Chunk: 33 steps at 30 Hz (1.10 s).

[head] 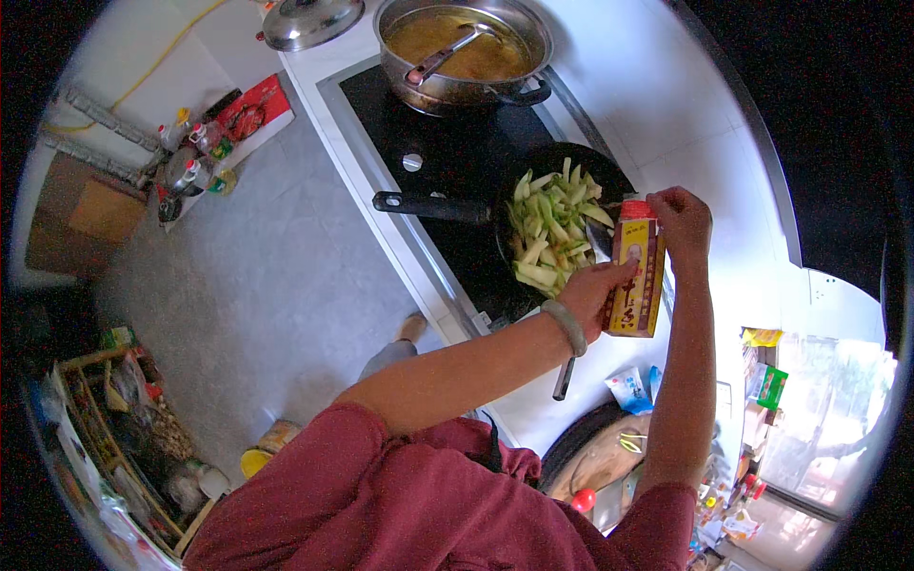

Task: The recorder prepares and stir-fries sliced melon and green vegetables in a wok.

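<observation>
My left hand (pixel 596 296), with a pale bangle at the wrist, grips a yellow and brown seasoning carton (pixel 634 285) with a red cap. The carton stands upright over the right edge of the wok. At its cap is my right hand (pixel 682 218), fingers bent in; whether they pinch the cap or something small is unclear. Under and left of the carton, a black wok (pixel 503 235) holds cut pale green vegetable strips (pixel 553 221). A spatula's metal blade shows among the strips, and its dark handle (pixel 564 380) sticks out below my left hand.
A steel pot (pixel 457 93) of yellowish broth with a ladle (pixel 450 53) stands at the cooktop's far end, near a metal lid (pixel 313 21). The wok handle (pixel 428 207) points left. Nearer are a seasoning bag (pixel 630 390) and a round wooden cutting board (pixel 596 453) with a knife.
</observation>
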Available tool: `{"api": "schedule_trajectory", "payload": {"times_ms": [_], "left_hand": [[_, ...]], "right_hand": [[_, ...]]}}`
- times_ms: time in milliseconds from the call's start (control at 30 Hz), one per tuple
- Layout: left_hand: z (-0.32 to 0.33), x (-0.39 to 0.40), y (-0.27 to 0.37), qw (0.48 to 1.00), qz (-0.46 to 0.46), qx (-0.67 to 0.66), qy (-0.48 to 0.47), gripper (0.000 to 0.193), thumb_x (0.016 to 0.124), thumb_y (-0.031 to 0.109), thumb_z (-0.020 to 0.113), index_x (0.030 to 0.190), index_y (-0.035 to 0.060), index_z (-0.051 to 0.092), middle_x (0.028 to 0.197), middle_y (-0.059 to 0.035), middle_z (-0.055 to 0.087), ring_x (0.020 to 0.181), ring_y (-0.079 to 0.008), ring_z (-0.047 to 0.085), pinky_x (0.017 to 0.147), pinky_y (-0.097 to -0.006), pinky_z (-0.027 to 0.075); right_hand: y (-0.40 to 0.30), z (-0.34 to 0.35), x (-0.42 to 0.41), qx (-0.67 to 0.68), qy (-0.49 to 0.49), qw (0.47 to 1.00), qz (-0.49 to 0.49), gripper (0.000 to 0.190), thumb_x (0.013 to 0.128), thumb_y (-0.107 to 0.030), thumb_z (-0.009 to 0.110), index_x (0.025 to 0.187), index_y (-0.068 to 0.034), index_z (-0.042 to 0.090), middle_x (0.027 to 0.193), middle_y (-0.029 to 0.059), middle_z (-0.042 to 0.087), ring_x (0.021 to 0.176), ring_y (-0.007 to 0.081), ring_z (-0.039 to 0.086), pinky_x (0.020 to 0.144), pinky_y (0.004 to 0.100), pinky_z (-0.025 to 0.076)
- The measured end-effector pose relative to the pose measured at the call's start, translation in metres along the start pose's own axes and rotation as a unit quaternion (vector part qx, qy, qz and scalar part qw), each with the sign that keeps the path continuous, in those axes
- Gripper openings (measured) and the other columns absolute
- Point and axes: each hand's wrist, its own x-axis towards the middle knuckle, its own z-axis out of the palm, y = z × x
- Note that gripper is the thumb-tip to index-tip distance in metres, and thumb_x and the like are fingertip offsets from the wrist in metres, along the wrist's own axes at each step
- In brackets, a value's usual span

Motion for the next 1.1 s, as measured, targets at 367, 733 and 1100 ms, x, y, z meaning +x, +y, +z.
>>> {"api": "schedule_trajectory", "payload": {"times_ms": [367,733,1100], "left_hand": [[-0.016,-0.030,-0.008,0.984,0.056,0.165,0.034,0.031,0.085,0.025,0.064,0.107,0.0051,0.053,0.090,-0.0044,0.064,0.077,-0.0146,0.064,0.071,-0.0309,0.054],[-0.012,-0.032,-0.029,0.999,0.030,0.025,0.008,0.029,0.084,0.025,0.066,0.102,0.0051,0.054,0.085,-0.0035,0.062,0.073,-0.0140,0.064,0.066,-0.0295,0.053],[-0.020,-0.032,-0.032,0.999,0.018,0.036,0.023,0.028,0.084,0.025,0.065,0.101,0.0055,0.055,0.085,-0.0038,0.063,0.072,-0.0144,0.064,0.065,-0.0299,0.054]], "right_hand": [[0.011,0.000,-0.059,0.172,0.046,0.979,0.100,0.012,0.081,-0.012,0.065,0.082,0.000,0.065,0.073,0.0032,0.063,0.066,0.0086,0.053,0.063,0.0239,0.044],[0.006,0.002,-0.048,0.000,0.033,0.999,0.007,0.017,0.076,-0.018,0.067,0.079,-0.002,0.066,0.071,0.0094,0.065,0.063,0.0146,0.061,0.061,0.0297,0.048],[0.017,0.004,-0.058,0.047,0.033,0.998,0.038,0.018,0.076,-0.017,0.067,0.080,0.000,0.066,0.071,0.0103,0.065,0.063,0.0141,0.059,0.062,0.0304,0.048]]}}
